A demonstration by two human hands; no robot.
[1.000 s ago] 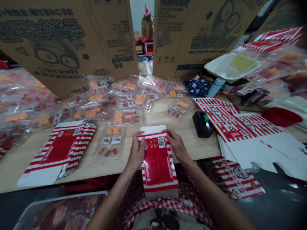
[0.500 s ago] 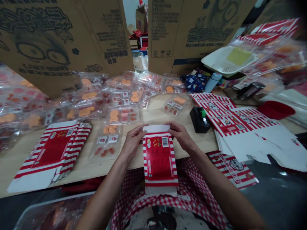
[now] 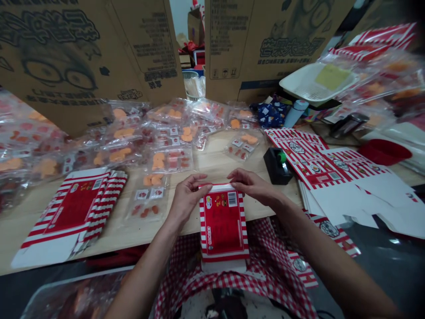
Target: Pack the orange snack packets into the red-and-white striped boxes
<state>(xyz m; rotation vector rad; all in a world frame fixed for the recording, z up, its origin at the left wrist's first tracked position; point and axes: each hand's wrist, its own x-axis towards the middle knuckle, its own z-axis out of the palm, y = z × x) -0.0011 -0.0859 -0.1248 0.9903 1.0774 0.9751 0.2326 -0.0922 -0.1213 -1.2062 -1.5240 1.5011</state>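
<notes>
A red-and-white striped carton (image 3: 223, 226) lies between my hands, its near end resting against the checked apron (image 3: 265, 261). My left hand (image 3: 189, 195) grips the far left corner, thumb on top at the end. At the far right corner, my right hand (image 3: 254, 186) holds the same end with bent fingers. The white end flap now shows only as a narrow strip under the fingertips. Left of my hands, a stack of striped cartons (image 3: 73, 208) lies on the table. A clear pack of toy-like food pieces (image 3: 149, 199) sits close to my left hand.
Several clear packs (image 3: 171, 159) spread along the back below tall cardboard boxes (image 3: 146, 44). A black tape dispenser (image 3: 278, 166) stands to the right, beside flat striped card sheets (image 3: 338, 166). Farther right are a red bowl (image 3: 385, 151) and a white basket (image 3: 302, 84).
The raised white flap at the carton's far end has been folded inward. Both hands have moved slightly closer over that end, and the carton's far edge sits a little nearer me.
</notes>
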